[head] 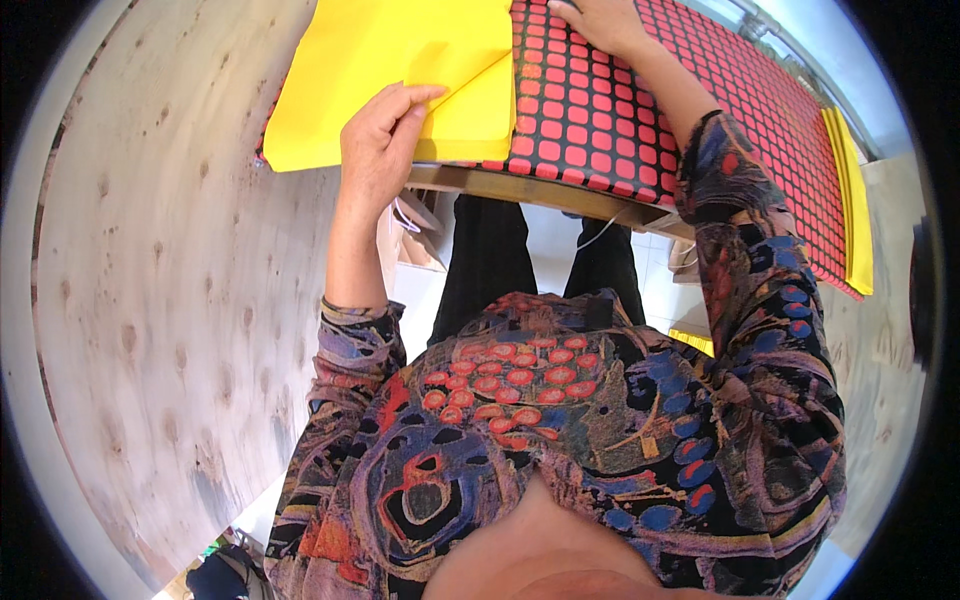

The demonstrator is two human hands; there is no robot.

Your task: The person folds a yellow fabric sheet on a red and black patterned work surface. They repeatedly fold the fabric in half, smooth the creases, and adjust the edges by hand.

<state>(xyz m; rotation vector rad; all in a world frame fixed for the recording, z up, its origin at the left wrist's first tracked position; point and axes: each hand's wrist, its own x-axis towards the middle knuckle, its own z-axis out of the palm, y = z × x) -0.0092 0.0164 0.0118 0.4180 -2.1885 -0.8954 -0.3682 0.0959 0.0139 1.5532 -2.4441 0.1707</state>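
A stack of yellow sheets (pixel 352 45), paper or thin fabric, lies on a table covered by a red-and-black patterned cloth (pixel 576 133). My left hand (pixel 382 139) pinches the lifted corner of the top sheet between thumb and fingers, and a diagonal fold runs from the fingertips up to the stack's right edge. To the right of the stack, my right hand (pixel 604 22) rests on the patterned cloth with its fingers spread a little; nothing shows in it, though the picture's top rim cuts off part of it.
Another yellow stack (pixel 849 202) lies at the table's far right end. A large plywood surface (pixel 165 247) stretches along the left. Below the table's wooden edge (pixel 480 184) are white cords and wooden pieces. A dark bag-like object (pixel 225 574) sits at the lower left.
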